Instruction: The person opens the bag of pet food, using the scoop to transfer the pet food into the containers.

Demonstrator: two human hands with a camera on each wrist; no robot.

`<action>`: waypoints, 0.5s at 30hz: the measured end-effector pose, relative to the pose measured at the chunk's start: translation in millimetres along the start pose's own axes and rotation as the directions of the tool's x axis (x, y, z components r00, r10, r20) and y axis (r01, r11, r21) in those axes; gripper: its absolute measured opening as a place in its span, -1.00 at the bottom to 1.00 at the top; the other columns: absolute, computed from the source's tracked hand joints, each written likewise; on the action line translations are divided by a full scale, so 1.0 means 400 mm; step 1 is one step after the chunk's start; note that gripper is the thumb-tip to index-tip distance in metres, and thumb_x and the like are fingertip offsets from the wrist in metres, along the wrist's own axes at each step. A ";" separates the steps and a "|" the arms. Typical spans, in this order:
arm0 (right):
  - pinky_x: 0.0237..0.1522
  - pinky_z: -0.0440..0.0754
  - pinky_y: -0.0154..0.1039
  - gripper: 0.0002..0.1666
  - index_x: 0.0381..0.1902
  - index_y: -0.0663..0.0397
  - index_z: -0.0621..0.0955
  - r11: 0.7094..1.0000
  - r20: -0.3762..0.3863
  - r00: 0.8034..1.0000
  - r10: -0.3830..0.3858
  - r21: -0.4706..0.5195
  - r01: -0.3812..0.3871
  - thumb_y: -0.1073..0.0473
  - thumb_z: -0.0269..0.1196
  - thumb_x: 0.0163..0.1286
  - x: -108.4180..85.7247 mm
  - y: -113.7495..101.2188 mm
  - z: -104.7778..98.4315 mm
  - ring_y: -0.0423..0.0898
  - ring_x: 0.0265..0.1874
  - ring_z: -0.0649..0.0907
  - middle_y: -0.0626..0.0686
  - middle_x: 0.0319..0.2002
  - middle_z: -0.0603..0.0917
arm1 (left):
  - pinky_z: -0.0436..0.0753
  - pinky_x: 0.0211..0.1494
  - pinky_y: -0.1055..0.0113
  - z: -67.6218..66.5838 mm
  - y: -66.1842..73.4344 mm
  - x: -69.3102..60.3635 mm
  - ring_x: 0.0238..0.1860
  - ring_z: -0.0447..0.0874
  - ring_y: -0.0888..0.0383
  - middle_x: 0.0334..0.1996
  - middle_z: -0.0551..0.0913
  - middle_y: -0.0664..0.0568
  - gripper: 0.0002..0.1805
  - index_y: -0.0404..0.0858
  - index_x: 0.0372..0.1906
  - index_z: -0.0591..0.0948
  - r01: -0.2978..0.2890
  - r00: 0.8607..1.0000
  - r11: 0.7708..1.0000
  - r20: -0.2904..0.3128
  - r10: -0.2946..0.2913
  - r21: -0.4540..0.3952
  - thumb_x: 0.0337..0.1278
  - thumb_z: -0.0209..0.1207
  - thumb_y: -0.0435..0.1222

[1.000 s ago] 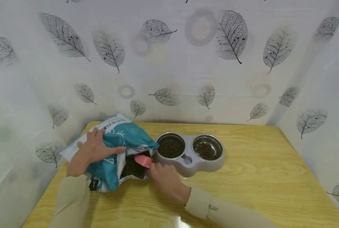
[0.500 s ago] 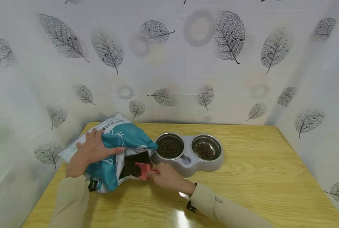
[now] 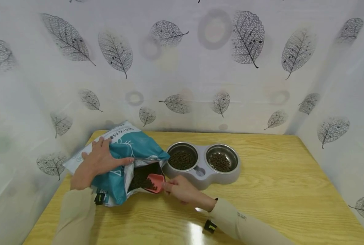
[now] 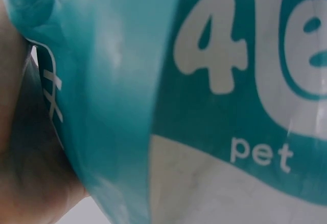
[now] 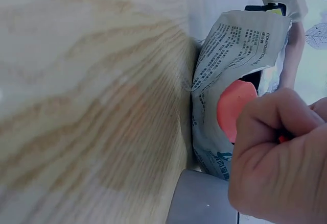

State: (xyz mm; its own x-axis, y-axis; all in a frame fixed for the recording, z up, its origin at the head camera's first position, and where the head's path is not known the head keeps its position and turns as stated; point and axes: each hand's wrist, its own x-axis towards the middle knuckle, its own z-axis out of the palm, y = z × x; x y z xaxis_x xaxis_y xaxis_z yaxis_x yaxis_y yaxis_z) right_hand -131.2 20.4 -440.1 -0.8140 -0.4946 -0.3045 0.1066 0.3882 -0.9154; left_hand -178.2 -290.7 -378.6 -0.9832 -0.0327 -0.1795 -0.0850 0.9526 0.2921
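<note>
A teal and white pet food bag lies on its side with its mouth facing right, brown kibble inside. On top of the bag rests my left hand, fingers spread and thumb stretched toward the opening. In the left wrist view the printed bag front fills most of the picture. My right hand grips the handle of a pink scoop, whose bowl is at the bag's mouth with some kibble in it. The right wrist view shows curled fingers and the scoop's underside.
Right of the bag stands a grey double feeder. Its left steel bowl and right steel bowl both hold kibble. Everything is on a wooden table, with a leaf-print curtain behind and at the sides.
The pink scoop has turned over from bowl-down to bowl-up, with kibble now in it, and shifted slightly right with my right hand. My left hand and the bag stay put.
</note>
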 end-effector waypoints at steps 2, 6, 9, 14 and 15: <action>-0.84 0.09 -0.38 -0.42 -0.35 0.48 0.64 0.998 0.016 1.000 0.016 0.053 -0.017 -0.02 0.15 0.58 -0.003 0.003 -0.002 -0.29 -0.87 0.14 -0.17 -0.82 0.20 | -0.03 0.21 -0.77 0.000 0.000 0.000 0.50 -0.18 -0.63 0.52 -0.09 -0.60 0.52 -0.52 0.58 -0.02 0.000 1.000 1.000 0.001 0.000 -0.002 -0.15 0.18 0.59; -0.83 0.05 -0.37 -0.42 -0.42 0.43 0.59 0.985 0.069 0.997 0.044 0.161 -0.054 -0.03 0.14 0.58 -0.009 0.010 -0.007 -0.29 -0.86 0.12 -0.16 -0.79 0.21 | -0.04 0.21 -0.77 0.001 -0.001 -0.001 0.50 -0.19 -0.63 0.52 -0.10 -0.60 0.52 -0.52 0.58 -0.03 0.003 1.000 1.000 0.004 -0.003 -0.005 -0.15 0.18 0.58; -0.82 0.02 -0.36 -0.46 -0.48 0.28 0.56 0.969 0.113 0.992 0.062 0.232 -0.086 -0.05 0.15 0.57 -0.011 0.015 -0.015 -0.28 -0.85 0.09 -0.17 -0.79 0.18 | -0.04 0.21 -0.77 0.001 -0.001 0.000 0.50 -0.19 -0.64 0.52 -0.10 -0.61 0.52 -0.52 0.58 -0.03 0.003 1.000 1.000 0.005 -0.003 -0.006 -0.15 0.18 0.58; -0.80 -0.02 -0.35 -0.43 -0.53 0.19 0.48 0.942 0.160 0.984 0.073 0.313 -0.121 -0.12 0.14 0.57 -0.010 0.025 -0.033 -0.27 -0.84 0.05 -0.18 -0.79 0.11 | -0.04 0.22 -0.77 0.001 0.000 0.001 0.50 -0.20 -0.64 0.53 -0.10 -0.60 0.52 -0.52 0.58 -0.02 0.005 1.000 1.000 0.007 -0.005 -0.004 -0.15 0.18 0.58; -0.80 -0.02 -0.35 -0.42 -0.54 0.17 0.47 0.941 0.162 0.984 0.071 0.318 -0.120 -0.14 0.14 0.57 -0.010 0.027 -0.036 -0.27 -0.83 0.05 -0.17 -0.78 0.11 | -0.05 0.22 -0.77 0.000 0.001 0.001 0.50 -0.20 -0.64 0.53 -0.10 -0.60 0.52 -0.52 0.58 -0.03 0.004 1.000 1.000 0.008 -0.004 -0.002 -0.14 0.18 0.59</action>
State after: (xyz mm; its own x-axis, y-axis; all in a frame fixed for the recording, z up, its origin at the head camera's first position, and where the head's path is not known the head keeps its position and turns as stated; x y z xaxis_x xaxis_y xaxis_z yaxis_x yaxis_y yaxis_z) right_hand -135.2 37.8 -445.2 -0.7015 -0.5851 -0.4068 0.3791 0.1770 -0.9083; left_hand -178.7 -290.4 -378.7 -0.9815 -0.0341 -0.1885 -0.0893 0.9519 0.2931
